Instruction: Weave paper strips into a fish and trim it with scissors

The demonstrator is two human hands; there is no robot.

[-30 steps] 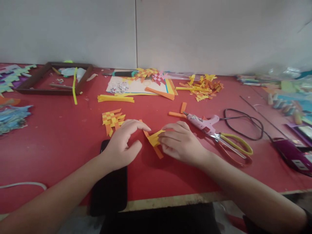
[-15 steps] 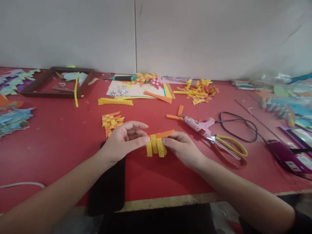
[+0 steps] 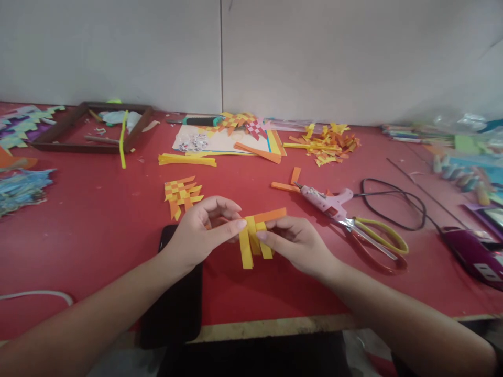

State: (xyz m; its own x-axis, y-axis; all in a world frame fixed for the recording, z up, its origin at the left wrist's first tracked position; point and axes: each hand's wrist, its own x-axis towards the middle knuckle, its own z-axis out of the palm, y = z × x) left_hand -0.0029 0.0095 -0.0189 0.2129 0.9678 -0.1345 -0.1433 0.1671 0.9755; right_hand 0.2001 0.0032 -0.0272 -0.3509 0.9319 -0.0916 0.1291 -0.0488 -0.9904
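Note:
Yellow paper strips (image 3: 245, 251) hang side by side from an orange paper strip (image 3: 271, 214), held just above the table between both hands. My left hand (image 3: 206, 225) pinches the left end of this piece between thumb and fingers. On the right side, my right hand (image 3: 298, 241) grips the yellow strips, its thumb lying across their front. A woven yellow-and-orange paper fish shape (image 3: 181, 193) lies beyond my left hand. Partly under my left wrist is a black phone (image 3: 176, 303).
Right of my hands lie a pink glue gun (image 3: 326, 201) with a black cord and scissors (image 3: 377, 235). Farther back are a pile of paper scraps (image 3: 330, 144), a bundle of yellow strips (image 3: 187, 159), a cutter knife (image 3: 202, 121) and a brown frame (image 3: 74, 149).
The yellow strips now hang lower and more spread at the left. My right thumb has moved onto the front of the strips. The view has shifted slightly.

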